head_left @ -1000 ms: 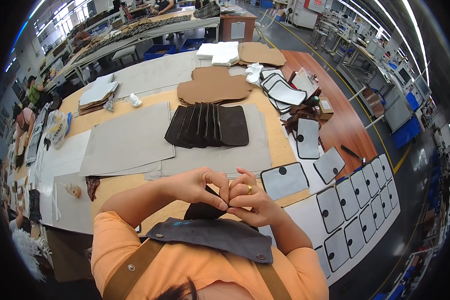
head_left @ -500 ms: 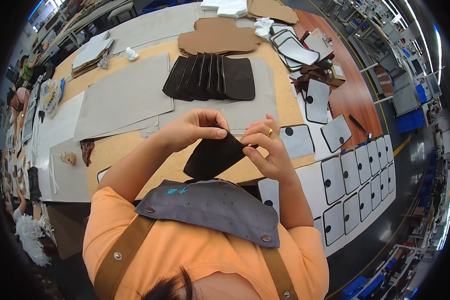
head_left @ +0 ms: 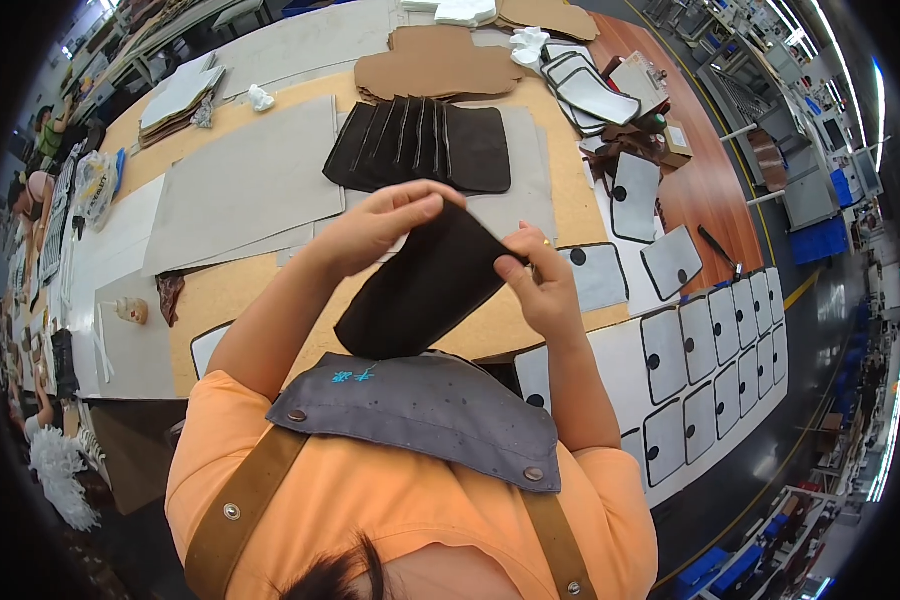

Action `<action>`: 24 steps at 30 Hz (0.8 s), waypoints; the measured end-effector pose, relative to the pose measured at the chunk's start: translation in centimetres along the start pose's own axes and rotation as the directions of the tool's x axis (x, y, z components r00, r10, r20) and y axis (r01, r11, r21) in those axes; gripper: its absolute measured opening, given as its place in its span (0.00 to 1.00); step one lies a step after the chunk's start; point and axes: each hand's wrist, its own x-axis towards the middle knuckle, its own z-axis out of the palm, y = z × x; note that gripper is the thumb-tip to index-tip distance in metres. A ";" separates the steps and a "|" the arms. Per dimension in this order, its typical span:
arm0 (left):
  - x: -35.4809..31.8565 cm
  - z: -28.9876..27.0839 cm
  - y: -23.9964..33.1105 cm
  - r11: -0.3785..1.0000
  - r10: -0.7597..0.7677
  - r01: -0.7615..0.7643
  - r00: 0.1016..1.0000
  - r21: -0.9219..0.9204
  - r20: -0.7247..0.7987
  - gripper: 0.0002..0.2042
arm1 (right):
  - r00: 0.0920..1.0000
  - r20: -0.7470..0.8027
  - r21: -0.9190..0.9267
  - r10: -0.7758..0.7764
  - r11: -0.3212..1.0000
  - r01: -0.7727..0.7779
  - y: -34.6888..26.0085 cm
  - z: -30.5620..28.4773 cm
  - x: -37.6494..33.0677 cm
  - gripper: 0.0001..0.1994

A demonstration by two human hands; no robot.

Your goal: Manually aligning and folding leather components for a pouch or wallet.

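the left hand is pinched, thumb over curled fingers, on the panel's upper left corner; the right hand grips its upper right edge between thumb and fingers, though some fingertips are hidden, so how far they reach beneath is hard to tell. the panel hangs tilted between them, above the worktop and just beyond the apron: matte, near-black, supple, an oblong with a rounded lower corner. past it lies a fanned pile of similar dark pieces with pale edge lines, resting on smooth grey sheets. rightward are pale, flat, black-rimmed pieces, each with a dark dot; farther off, stepped brown sheets and a crumpled white wad.

half a second ago the panel was bunched and showed less of its face; now it is spread longer, the left hand raised a little. the pile and the rimmed pieces lie as they did.

the panel's top comes near the pile's lower edge. a tan board gives open room left of the panel, while rimmed pieces crowd the right hand.
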 end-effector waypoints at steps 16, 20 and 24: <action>-2.2 -0.9 -0.3 0.963 0.211 -0.109 0.872 0.246 -0.441 0.13 | 0.769 -0.398 0.799 0.500 0.601 0.023 3.9 0.4 -1.5 0.11; -2.9 0.2 2.0 0.920 0.240 -0.084 0.892 0.382 -0.383 0.09 | 0.797 -0.084 0.227 0.599 0.790 -0.570 7.4 -1.4 -4.4 0.15; -2.7 1.4 3.1 0.497 0.401 -0.273 0.914 0.824 0.061 0.09 | 0.963 -0.266 -0.257 0.044 0.960 -0.114 3.4 -2.5 -2.3 0.19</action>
